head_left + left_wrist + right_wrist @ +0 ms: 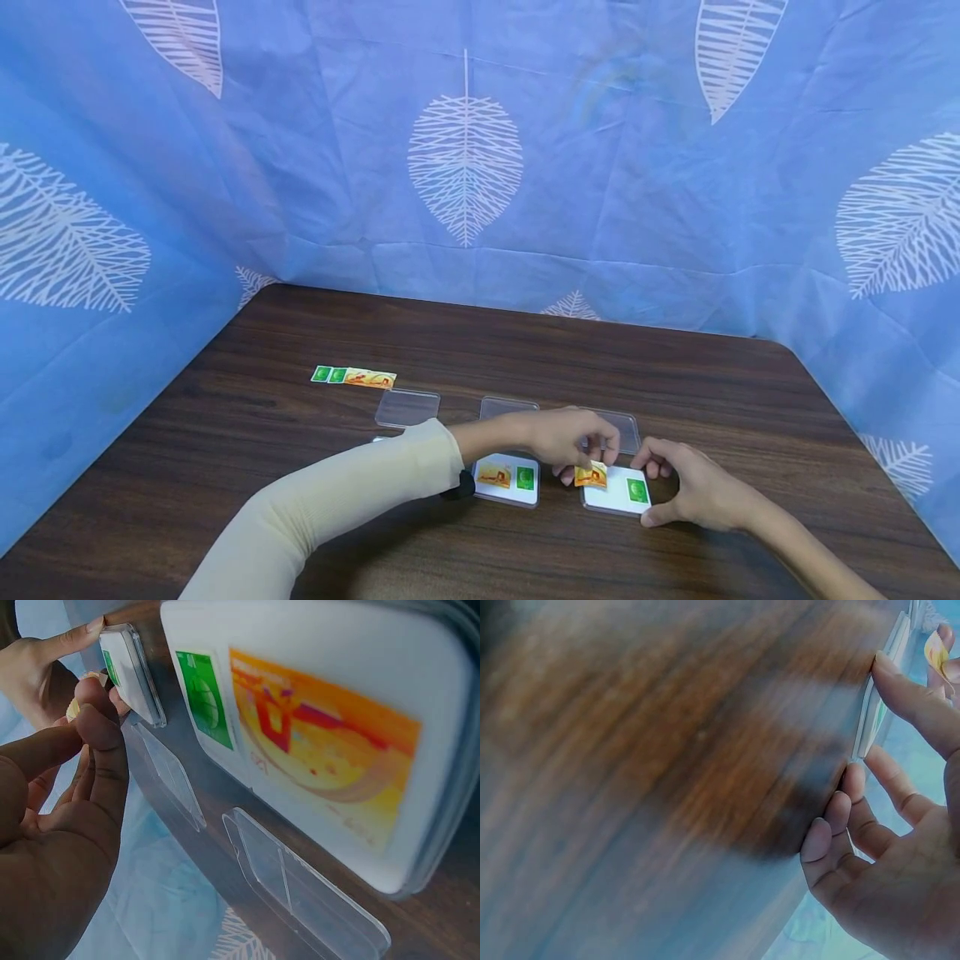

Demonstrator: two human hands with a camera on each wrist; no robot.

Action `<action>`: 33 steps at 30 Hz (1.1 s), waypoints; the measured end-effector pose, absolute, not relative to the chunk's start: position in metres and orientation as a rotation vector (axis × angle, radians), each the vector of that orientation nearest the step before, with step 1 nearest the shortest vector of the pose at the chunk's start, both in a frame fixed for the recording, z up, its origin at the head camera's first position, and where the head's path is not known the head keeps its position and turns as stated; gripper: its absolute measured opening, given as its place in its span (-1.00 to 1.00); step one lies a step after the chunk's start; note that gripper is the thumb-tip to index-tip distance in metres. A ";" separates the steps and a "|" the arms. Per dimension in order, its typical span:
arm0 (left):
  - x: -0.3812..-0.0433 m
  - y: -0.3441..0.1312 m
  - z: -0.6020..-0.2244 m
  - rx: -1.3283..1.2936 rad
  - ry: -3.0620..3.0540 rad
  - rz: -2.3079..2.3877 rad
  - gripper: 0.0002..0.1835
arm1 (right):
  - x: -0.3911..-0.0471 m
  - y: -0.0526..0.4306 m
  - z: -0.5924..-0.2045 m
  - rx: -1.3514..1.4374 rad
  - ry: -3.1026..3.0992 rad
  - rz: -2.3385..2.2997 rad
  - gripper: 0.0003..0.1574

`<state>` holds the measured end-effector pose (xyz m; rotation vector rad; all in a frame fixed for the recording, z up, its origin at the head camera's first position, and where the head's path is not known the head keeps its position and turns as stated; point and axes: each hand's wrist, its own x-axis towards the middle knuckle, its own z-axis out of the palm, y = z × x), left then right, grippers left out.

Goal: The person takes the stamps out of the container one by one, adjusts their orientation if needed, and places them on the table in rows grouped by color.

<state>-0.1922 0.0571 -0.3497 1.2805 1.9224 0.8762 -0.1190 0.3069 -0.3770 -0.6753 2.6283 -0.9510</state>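
My left hand (564, 435) pinches an orange stamp (591, 474) between thumb and fingers, over the left part of a white-backed plastic case (617, 499). A green stamp (637, 490) lies on that case's right side. In the right wrist view the orange stamp (934, 652) looks slightly curved. My right hand (701, 492) holds the same case by its edges, thumb at the near side and fingers at the far side. Left of it, beneath the left forearm, lies a second white-backed case (506, 495) bearing an orange and a green stamp.
Clear lids (407, 408) lie in a row behind the cases, one partly hidden by the left hand. Farther left on the dark wooden table (637, 358) is a strip of green and orange stamps (354, 377). A third case is mostly covered by the left sleeve (360, 492).
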 end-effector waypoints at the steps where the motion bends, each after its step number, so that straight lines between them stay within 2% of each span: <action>1: -0.192 0.056 -0.350 1.275 1.920 0.881 -0.89 | -0.119 0.307 -0.377 -0.680 2.628 -0.948 -0.35; 33: -0.206 0.016 -0.352 1.214 1.897 1.007 -0.78 | -0.121 0.308 -0.378 -0.685 2.645 -0.913 -0.33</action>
